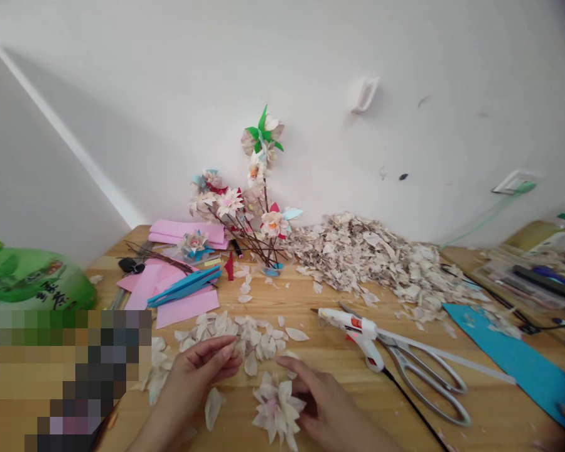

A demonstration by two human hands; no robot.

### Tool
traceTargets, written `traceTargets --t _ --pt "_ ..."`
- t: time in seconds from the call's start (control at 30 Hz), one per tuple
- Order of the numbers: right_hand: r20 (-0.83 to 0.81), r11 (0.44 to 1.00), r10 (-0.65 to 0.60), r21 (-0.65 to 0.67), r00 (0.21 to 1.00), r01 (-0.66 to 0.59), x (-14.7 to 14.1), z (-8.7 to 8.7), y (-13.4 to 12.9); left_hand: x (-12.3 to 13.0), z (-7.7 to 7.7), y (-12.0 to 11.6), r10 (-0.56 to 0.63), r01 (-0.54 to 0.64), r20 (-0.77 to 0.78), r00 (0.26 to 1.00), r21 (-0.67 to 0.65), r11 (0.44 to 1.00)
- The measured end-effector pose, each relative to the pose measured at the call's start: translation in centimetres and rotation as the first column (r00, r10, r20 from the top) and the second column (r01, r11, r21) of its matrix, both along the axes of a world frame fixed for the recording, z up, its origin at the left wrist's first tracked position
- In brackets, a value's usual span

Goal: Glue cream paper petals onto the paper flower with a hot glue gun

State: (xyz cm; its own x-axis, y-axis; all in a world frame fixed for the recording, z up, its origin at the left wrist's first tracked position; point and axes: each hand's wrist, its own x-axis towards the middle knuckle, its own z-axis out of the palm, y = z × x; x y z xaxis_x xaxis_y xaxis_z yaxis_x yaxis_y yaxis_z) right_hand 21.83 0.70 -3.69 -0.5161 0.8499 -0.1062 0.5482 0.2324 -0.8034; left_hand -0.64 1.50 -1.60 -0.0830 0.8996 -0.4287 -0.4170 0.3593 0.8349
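Note:
My left hand (202, 370) is closed, thumb and fingertips pressed together over the small heap of pale petals (258, 338); anything between them is too small to make out. At the front middle, my right hand (317, 398) curls round the right side of a cream petal flower (277, 407) with a pinkish centre, its fingers touching the outer petals. One loose petal (213, 408) lies between the hands. To the right rests a white glue gun (353, 323) beside metal scissors (424, 370).
Finished flowers on twigs (268, 223) stand against the wall. A large heap of dried petals (371, 257) spreads at the back right. Pink sheets (188, 307), a blue strip (508, 364) and a green bottle (42, 279) lie around; a black cord runs front right.

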Motion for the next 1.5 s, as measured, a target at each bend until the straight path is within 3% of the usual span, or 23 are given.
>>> traceTargets --t 0.17,0.33,0.57,0.7,0.77,0.9,1.0,1.1,1.17,1.33,1.43,1.5 --pt "-0.017 0.998 0.019 0.056 1.000 -0.018 0.9 1.4 0.1 0.1 -0.6 0.0 -0.017 0.017 0.037 0.999 0.003 1.000" --pt "-0.023 0.993 0.005 0.119 1.000 -0.002 2.4 2.1 0.6 0.6 -0.3 -0.1 -0.039 0.040 0.063 0.997 -0.015 0.999" --pt "-0.147 0.978 -0.141 0.136 0.979 0.161 1.8 3.5 1.4 0.8 0.4 -0.6 -0.062 0.072 0.177 0.982 -0.048 0.996" --pt "-0.288 0.987 -0.160 -0.027 0.944 0.159 1.0 3.2 1.7 0.8 0.4 -0.7 -0.060 0.072 0.177 0.982 -0.058 0.996" --pt "-0.420 0.977 -0.194 -0.159 0.886 0.139 0.7 3.2 1.8 0.7 0.3 -0.8 -0.068 0.077 0.180 0.981 -0.044 0.996" --pt "-0.669 0.890 -0.337 -0.457 0.662 -0.009 0.0 3.6 2.0 0.8 0.3 -0.9 -0.084 0.090 0.212 0.974 -0.021 0.996" --pt "-0.683 0.825 -0.427 -0.563 0.593 -0.054 -0.7 3.5 2.2 0.8 0.5 -1.0 -0.070 0.079 0.220 0.973 -0.034 0.996" --pt "-0.620 0.806 -0.469 -0.592 0.629 0.017 -1.3 3.0 2.4 0.9 0.7 -1.0 -0.045 0.055 0.214 0.976 -0.040 0.998" --pt "-0.565 0.828 -0.447 -0.554 0.694 0.083 -1.6 2.7 2.6 0.9 0.8 -1.0 -0.026 0.036 0.196 0.980 -0.051 0.998" --pt "-0.392 0.928 -0.339 -0.285 0.855 0.238 -1.9 2.7 2.8 1.0 0.6 -0.9 -0.017 0.025 0.153 0.988 -0.052 0.998" --pt "-0.307 0.949 -0.314 -0.121 0.899 0.290 -2.2 2.9 2.9 0.9 0.3 -0.9 -0.031 0.035 0.173 0.984 -0.021 0.999" --pt "-0.294 0.949 -0.315 -0.086 0.902 0.304 -2.5 3.0 2.9 0.8 0.0 -0.9 -0.040 0.043 0.202 0.979 -0.013 0.999"
